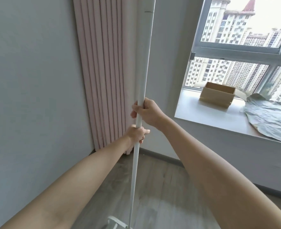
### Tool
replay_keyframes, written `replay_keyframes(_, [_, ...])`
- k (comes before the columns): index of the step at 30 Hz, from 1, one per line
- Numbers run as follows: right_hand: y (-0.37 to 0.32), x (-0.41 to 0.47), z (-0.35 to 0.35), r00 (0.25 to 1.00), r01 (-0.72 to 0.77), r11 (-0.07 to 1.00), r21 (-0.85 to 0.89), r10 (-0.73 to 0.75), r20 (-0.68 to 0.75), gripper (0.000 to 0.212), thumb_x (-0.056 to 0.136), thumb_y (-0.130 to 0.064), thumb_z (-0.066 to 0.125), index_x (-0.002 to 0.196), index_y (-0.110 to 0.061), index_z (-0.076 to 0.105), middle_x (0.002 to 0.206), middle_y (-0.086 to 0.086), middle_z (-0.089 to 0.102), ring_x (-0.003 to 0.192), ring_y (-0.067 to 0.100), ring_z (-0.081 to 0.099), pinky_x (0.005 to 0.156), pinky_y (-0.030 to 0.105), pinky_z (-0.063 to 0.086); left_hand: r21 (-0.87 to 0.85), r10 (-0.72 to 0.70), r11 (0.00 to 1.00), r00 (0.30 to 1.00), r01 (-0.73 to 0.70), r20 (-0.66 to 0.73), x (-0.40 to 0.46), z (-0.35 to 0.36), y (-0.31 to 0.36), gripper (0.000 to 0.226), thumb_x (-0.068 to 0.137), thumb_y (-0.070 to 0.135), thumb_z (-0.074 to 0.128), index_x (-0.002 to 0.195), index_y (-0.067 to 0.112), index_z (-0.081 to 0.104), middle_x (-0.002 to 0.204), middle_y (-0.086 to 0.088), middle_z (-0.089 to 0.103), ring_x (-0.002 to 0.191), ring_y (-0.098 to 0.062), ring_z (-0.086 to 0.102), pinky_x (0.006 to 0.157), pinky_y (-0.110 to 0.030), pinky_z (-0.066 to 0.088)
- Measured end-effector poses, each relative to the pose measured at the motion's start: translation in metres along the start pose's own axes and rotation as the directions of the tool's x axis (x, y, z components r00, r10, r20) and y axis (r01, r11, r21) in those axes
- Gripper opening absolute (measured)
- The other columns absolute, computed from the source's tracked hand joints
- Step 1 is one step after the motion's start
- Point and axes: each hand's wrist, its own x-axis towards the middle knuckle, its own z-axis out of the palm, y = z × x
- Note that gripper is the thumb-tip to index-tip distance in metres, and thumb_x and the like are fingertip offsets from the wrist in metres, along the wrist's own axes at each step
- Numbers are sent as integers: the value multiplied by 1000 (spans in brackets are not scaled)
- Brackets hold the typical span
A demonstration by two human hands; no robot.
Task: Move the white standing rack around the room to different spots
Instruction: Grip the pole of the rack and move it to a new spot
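Observation:
The white standing rack point(143, 66) shows as a tall, thin white pole running from the top edge of the view down to its white base point(115, 223) at the bottom edge. Both of my hands grip the pole at mid-height. My right hand point(147, 112) is wrapped around it higher up. Just below, my left hand point(137, 133) is closed around the same pole. The pole stands nearly upright in front of the room's corner. The top of the rack is out of view.
A pink pleated curtain point(103, 71) hangs in the corner behind the pole, with a grey wall point(30, 90) to the left. At right, a wide window sill point(207, 116) holds an open cardboard box point(216, 95) and crumpled pale sheeting point(272, 119). Wooden floor point(163, 187) lies below.

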Motion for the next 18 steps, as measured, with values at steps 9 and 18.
replay_keyframes(9, [57,81,-87,996,-49,996,-71,43,-82,20,91,-14,48,72,-18,45,68,0,62,79,21,59,76,34,46,50,18,999,997,-22,79,123,64,36,28,81,15,58,58,15,43,49,-2,40,50,-16,42,59,-27,41])
replay_keyframes(18, [101,141,-146,983,-62,997,49,69,-169,22,92,-9,46,72,-18,44,64,0,57,62,14,55,62,23,41,81,12,996,995,-20,101,213,112,64,26,83,15,56,61,14,43,51,-1,40,49,-14,41,56,-23,39])
